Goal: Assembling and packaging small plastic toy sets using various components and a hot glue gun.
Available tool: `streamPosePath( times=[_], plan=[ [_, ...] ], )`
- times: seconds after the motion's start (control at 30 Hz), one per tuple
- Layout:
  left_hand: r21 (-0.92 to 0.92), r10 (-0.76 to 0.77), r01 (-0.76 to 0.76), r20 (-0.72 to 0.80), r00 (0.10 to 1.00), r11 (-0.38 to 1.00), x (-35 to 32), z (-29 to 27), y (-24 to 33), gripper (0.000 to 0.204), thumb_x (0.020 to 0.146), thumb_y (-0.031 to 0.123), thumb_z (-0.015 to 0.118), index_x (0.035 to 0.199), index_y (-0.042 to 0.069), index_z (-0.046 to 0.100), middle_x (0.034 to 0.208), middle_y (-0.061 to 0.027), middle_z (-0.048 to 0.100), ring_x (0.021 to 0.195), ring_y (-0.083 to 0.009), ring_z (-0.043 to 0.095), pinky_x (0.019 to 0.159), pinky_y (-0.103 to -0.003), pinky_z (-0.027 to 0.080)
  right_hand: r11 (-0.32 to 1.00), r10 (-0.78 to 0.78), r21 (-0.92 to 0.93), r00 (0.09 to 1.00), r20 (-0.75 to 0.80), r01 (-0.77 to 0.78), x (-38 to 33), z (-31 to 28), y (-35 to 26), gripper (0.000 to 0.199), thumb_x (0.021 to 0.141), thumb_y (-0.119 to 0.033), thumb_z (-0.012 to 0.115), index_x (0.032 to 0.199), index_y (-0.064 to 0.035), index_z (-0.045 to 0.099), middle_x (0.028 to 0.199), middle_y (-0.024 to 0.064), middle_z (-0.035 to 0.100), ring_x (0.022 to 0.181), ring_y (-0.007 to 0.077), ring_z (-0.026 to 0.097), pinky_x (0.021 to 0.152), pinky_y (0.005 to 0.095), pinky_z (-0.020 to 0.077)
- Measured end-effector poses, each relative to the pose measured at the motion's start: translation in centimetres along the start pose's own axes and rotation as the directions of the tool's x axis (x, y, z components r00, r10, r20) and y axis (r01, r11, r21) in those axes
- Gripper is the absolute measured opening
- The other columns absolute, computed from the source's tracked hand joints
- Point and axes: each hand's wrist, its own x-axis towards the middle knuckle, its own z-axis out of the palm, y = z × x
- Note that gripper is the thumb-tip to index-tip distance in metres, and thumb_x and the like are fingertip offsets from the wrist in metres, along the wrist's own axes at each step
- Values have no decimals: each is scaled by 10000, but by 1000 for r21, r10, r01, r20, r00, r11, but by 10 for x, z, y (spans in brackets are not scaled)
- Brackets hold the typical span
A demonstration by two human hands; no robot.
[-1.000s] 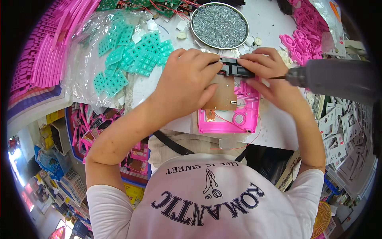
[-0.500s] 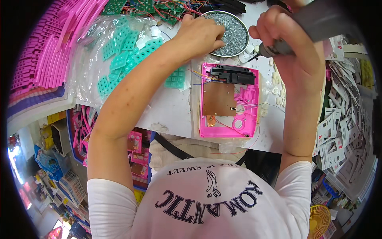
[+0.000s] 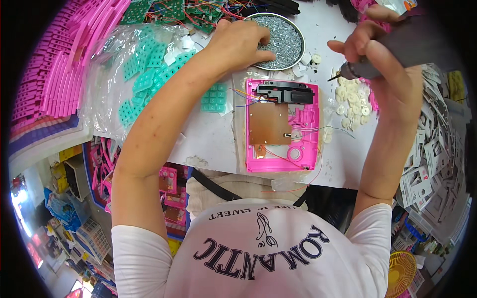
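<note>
Pink case (image 3: 280,168) open on white table (image 3: 208,139), nearest the body; brown board (image 3: 270,123) inside, black part (image 3: 293,95) along far end. Beyond, right hand (image 3: 385,59) wrapped round dark power screwdriver (image 3: 420,42), bit pointing left. Left hand (image 3: 237,45) dips fingertips into dish (image 3: 303,42) of screws (image 3: 284,37); cannot tell whether any pinched. Farther: green circuit boards (image 3: 171,12).

Screws (image 3: 285,43) silver, heaped in round dish (image 3: 303,43); driver (image 3: 407,44) dark grey, right of dish, tip leftward; case (image 3: 305,141) pink, flat, open side up, brown board (image 3: 268,125) inside
</note>
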Motion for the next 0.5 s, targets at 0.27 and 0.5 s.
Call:
streamPosePath(
  times=[0.27, 0.5],
  plan=[
    [173, 73, -48, -144, 987, 984, 2, 7, 4, 195, 951, 250, 608, 866, 81, 656, 858, -86, 686, 855, -307, 651, 836, -475, 408, 992, -125, 15, 987, -100, 128, -10, 11, 21, 419, 921, -81, 628, 1294, 31, 475, 840, 70, 555, 789, 175, 586, 879, 497, 571],
    [98, 66, -53, -127, 990, 994, 3, -8, -6, 227, 936, 241, 631, 827, 52, 693, 729, -98, 668, 759, -316, 646, 806, -450, 426, 993, -118, -15, 984, -132, 117, -13, 15, 23, 388, 915, -72, 611, 1287, -36, 506, 784, 53, 538, 733, 165, 564, 826, 458, 564]
  ],
)
